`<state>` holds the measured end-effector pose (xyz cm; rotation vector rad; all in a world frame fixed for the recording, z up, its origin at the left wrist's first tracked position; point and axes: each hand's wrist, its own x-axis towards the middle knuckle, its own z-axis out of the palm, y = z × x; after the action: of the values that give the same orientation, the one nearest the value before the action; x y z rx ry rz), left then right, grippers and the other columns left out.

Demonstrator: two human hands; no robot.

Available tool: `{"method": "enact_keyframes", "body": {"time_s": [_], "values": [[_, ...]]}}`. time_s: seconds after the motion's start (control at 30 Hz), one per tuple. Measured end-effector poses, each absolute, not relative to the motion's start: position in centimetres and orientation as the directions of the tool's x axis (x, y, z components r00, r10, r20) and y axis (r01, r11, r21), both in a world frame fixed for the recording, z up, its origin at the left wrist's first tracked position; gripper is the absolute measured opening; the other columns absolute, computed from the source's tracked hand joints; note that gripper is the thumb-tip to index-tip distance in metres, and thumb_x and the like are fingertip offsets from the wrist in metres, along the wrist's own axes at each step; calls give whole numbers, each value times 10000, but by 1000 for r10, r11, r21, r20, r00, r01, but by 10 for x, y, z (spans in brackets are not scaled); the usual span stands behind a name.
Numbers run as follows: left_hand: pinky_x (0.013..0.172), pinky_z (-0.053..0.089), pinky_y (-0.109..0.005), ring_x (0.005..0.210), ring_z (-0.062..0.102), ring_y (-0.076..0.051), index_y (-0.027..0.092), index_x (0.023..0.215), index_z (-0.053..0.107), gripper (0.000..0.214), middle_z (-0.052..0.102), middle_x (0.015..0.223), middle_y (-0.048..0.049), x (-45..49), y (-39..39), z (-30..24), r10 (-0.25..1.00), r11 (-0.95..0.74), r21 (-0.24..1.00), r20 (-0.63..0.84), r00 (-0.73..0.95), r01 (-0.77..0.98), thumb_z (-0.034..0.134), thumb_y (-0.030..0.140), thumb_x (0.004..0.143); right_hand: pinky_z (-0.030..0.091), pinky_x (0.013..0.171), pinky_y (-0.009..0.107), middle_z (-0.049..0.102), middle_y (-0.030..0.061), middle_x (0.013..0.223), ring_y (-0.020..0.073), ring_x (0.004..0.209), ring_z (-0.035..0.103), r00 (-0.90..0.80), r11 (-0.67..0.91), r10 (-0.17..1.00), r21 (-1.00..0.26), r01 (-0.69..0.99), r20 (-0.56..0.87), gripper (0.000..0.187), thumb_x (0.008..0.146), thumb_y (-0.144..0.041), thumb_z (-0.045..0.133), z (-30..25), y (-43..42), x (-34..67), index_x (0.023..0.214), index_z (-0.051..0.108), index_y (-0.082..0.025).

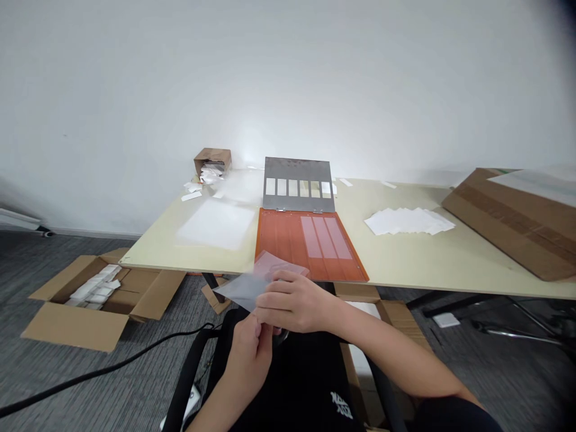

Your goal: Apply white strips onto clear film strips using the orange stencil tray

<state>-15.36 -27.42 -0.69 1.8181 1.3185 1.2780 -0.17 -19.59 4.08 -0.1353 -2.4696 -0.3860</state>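
- Left hand and right hand grip a clear sheet by the table's front edge.
- Small box, back left corner.
- White wall, gray carpet.

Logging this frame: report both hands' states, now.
Left hand: closed, apparently pinching the translucent sheet; fingertips partly hidden.
Right hand: closed, holding the same sheet.

Location: office-type room with workstation.
I sit at a tabletop bearing a hinged fixture; an open carton stands on grey carpet.
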Motion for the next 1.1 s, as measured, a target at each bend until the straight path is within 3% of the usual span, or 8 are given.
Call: {"method": "enact_keyframes", "body": {"time_s": [0.33,0.6,0.7,0.87,1.1], "values": [[492,441,-197,500,599,-122,183,657,536,271,645,596,-14,-152,-276,-8,905,-404,806,421,61,433,441,161,910,429,755,310,674,15,831,125,682,525,-733,939,-19,265,221,680,210,940,-83,443,40,-196,-7,840,612,-158],[514,443,-197,526,574,-119,182,687,547,264,630,620,-16,-151,-276,-4,928,-370,849,356,110,378,422,191,918,447,753,276,680,42,867,136,810,573,-772,976,133,52,209,622,196,987,-219,434,40,-197,-2,923,609,-156],[471,389,-196,487,500,-111,194,645,485,253,576,574,1,-152,-276,-5,930,-366,847,350,114,385,420,188,890,437,754,296,665,28,846,129,742,544,-783,966,100,128,224,614,205,974,-286,477,46,-201,0,894,626,-169],[451,341,-184,472,427,-94,198,645,441,211,508,551,24,-150,-276,-3,949,-314,871,289,123,377,420,198,855,394,702,313,552,-7,697,124,639,454,-798,932,15,279,229,603,208,918,-208,499,49,-205,0,739,598,-172],[454,315,-185,494,393,-92,200,629,416,184,495,559,22,-149,-275,1,945,-327,869,289,156,372,418,170,811,370,697,320,454,-23,634,125,592,364,-817,917,-26,340,210,577,254,888,-131,458,48,-205,0,656,544,-188]]}}
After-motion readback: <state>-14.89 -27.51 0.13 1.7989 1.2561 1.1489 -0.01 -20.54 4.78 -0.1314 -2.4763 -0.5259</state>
